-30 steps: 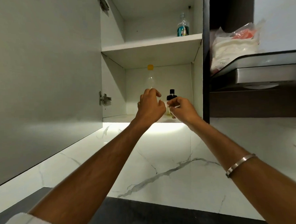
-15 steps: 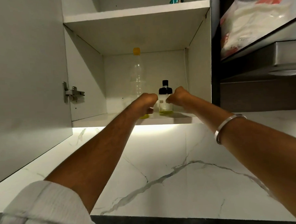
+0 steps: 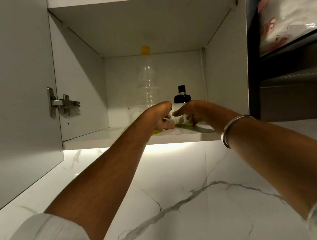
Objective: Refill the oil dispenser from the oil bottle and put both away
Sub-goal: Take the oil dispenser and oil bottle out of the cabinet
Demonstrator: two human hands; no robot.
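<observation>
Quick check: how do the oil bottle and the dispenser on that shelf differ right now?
The oil bottle is taller with a yellow cap; the dispenser is short with a black top. The bottle looks nearly empty, with only a yellow trace at its base. The right hand grips the dispenser; the left hand is by the bottle's base. Both stand upright and are clear.

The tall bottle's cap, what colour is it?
Yellow. The cap tops the clear oil bottle, seen in the head view.

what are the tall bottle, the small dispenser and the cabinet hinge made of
Tall oil bottle: probably thin clear plastic, judging by its ribbed see-through wall; its yellow cap looks like matte plastic.
Oil dispenser: clear body, glass or hard plastic, hard to tell which; its black top looks like glossy plastic with a silvery band.
Cabinet hinge: metal, probably steel, going by its shiny silver-grey surface.
</observation>
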